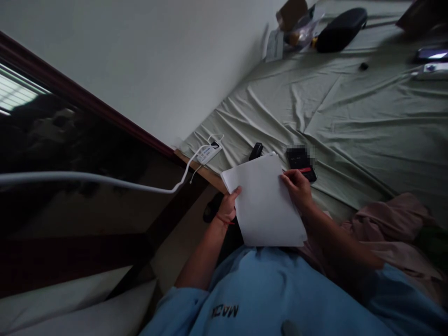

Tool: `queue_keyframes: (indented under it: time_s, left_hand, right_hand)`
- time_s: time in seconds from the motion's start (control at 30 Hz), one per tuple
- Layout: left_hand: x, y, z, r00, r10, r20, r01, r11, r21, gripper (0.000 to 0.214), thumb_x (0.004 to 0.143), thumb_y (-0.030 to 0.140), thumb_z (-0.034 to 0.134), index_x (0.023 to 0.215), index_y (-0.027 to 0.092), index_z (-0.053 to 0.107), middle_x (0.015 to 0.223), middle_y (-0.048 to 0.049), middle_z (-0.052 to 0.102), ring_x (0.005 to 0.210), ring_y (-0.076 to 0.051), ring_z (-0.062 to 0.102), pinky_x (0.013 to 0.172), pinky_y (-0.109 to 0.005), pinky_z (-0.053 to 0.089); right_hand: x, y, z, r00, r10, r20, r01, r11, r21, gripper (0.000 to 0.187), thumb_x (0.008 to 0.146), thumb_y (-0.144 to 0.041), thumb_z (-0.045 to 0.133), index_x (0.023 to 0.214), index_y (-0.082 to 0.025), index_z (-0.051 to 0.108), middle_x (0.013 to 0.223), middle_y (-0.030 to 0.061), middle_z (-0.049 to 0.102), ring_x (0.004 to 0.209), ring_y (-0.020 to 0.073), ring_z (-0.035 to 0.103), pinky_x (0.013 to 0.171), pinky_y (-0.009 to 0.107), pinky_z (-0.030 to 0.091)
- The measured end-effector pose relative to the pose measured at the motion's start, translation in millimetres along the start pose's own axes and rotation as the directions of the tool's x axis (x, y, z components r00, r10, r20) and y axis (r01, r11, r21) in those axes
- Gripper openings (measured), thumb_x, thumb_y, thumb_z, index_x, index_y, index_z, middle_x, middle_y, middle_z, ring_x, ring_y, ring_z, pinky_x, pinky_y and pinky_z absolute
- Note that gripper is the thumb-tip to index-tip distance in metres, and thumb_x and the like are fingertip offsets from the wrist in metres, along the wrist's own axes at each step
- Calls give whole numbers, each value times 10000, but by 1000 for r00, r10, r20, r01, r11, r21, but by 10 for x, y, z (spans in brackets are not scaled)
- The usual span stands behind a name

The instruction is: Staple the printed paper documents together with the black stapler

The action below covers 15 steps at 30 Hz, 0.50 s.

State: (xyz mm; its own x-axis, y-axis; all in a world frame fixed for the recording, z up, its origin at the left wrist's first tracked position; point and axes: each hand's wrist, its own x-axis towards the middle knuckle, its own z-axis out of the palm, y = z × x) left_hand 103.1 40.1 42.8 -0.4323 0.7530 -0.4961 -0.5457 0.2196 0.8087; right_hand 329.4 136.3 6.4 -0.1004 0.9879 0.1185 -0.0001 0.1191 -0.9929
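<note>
A stack of blank white paper (pixel 265 205) rests on my lap, over my blue shirt. My left hand (pixel 228 207) grips its left edge, thumb on top of the sheet; a red string circles that wrist. My right hand (pixel 297 186) lies at the paper's upper right corner, fingers closed round a red pen (pixel 304 171). Just beyond the right hand lies a small black device (pixel 300 159) on the bed sheet.
A pale green wrinkled bed sheet (pixel 350 116) spreads ahead. A black stapler-like object (pixel 255 151) and a white charger with cable (pixel 208 153) lie near the bed edge. A dark case (pixel 341 29), bags and phones lie far back. Pink cloth (pixel 392 219) sits at right.
</note>
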Motion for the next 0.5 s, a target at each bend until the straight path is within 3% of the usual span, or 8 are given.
queue_keyframes:
  time_s: [0.2, 0.3, 0.5]
  left_hand:
    - [33, -92, -65, 999, 9, -40, -9, 1000, -5, 317, 849, 229, 751, 1136, 94, 728, 1023, -101, 752, 812, -198, 714, 794, -326, 603]
    - [42, -109, -86, 999, 35, -15, -35, 999, 24, 347, 824, 270, 787, 1125, 106, 736, 1068, -100, 749, 839, -200, 717, 790, -314, 597]
    - [78, -154, -73, 991, 126, 39, -129, 986, 102, 520, 701, 399, 890, 1112, 116, 744, 1188, -109, 724, 1028, -226, 704, 907, -289, 563]
  right_hand:
    - [-7, -97, -33, 982, -185, -29, 173, 954, -246, 257, 872, -467, 653, 803, -220, 671, 789, 31, 630, 676, 159, 547, 673, 311, 462]
    - [-2, -137, -61, 962, -269, -53, 234, 906, -352, 221, 893, -428, 636, 823, -229, 704, 835, 43, 644, 670, 160, 540, 688, 324, 472]
    - [23, -134, -98, 970, -240, -43, 210, 913, -351, 254, 916, -462, 626, 868, -228, 713, 842, 49, 660, 689, 175, 554, 691, 335, 469]
